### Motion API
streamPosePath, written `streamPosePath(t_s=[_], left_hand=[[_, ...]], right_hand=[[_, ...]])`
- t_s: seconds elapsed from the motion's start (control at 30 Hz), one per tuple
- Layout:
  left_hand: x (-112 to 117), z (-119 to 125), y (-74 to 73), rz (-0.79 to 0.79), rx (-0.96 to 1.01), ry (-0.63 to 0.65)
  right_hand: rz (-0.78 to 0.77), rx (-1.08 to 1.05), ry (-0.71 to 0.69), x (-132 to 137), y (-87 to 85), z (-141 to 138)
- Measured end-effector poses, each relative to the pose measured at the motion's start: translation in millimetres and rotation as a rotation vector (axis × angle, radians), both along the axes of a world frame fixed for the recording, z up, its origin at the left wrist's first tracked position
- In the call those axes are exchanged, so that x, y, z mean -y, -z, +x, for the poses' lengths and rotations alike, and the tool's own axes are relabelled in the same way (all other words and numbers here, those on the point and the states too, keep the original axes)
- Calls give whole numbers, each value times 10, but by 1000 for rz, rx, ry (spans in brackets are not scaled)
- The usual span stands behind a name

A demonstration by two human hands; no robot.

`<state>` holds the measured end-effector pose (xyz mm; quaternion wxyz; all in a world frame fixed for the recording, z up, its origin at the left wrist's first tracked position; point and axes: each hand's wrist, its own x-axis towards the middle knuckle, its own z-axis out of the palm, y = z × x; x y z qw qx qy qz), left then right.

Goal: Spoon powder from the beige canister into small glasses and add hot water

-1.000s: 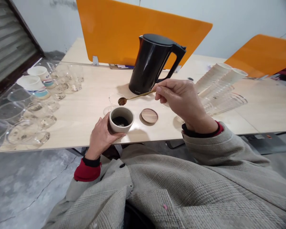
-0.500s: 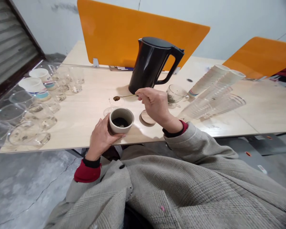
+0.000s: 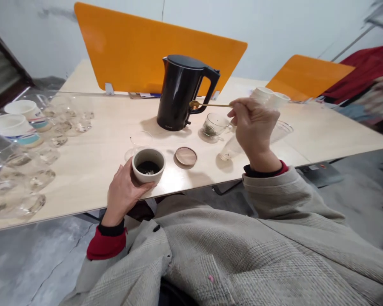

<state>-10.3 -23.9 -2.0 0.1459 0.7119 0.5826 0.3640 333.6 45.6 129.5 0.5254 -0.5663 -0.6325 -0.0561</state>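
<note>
My left hand [image 3: 124, 187] is wrapped round a pale ceramic jar [image 3: 137, 170] with dark loose contents like tea leaves, near the table's front edge. Pinched in my right hand [image 3: 253, 125] is the thin handle of a golden spoon [image 3: 215, 105]; its small bowl points left, in front of the kettle's handle. A clear plastic cup [image 3: 142, 138] stands just behind the jar. To the jar's right lies a round wooden lid [image 3: 186, 156]. Beyond it is a glass cup [image 3: 215, 125] with green needle-like leaves inside.
A black electric kettle [image 3: 180, 93] stands before an orange divider [image 3: 130, 51]. Several clear cups and two paper cups [image 3: 14, 127] crowd the table's left side. Stacked paper cups [image 3: 264, 93] and clear cups lie partly behind my right hand. A second divider [image 3: 306, 76] is farther right.
My right hand has lifted the spoon away from the clear cup, up and to the right. My left hand still grips the jar. The view has turned rightward.
</note>
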Motion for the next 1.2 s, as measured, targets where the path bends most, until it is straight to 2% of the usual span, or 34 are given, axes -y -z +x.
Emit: streamPosePath(t_s=[0.1,0.17,0.27,0.37,0.57,0.67,0.77,0.9,0.97,1.07,1.13,1.2], left_hand=[[-5,0,4,4,-3,-4],[-9,0,-2,7,-7,-5],[-14,-4,-14,10,-15,-4],[-18,-10,-15,10,-20,-4],[-16,-11,-9,6,-8,-10],[-14,-3,-16,1,-3,0],[-13,1,-9,12,2,6],[-9,3,12,9,-3,0],[-4,4,14,-1,-3,-1],[1,10,7,-3,4,0],[3,14,-1,-3,9,1],[6,16,-6,-6,12,0]], right_hand=[[-56,120,176,-44,-63,343],[-163,251,316,-115,-99,456],[-404,458,537,-261,-132,441],[-557,604,622,-419,-104,326],[-682,706,481,-700,78,224],[-711,712,469,-767,113,218],[-736,716,482,-732,81,187],[-768,759,521,-544,-17,126],[-703,732,527,-407,-68,108],[-494,647,482,-157,-95,70],[-366,608,398,18,-34,4],[-320,596,281,159,115,-100]])
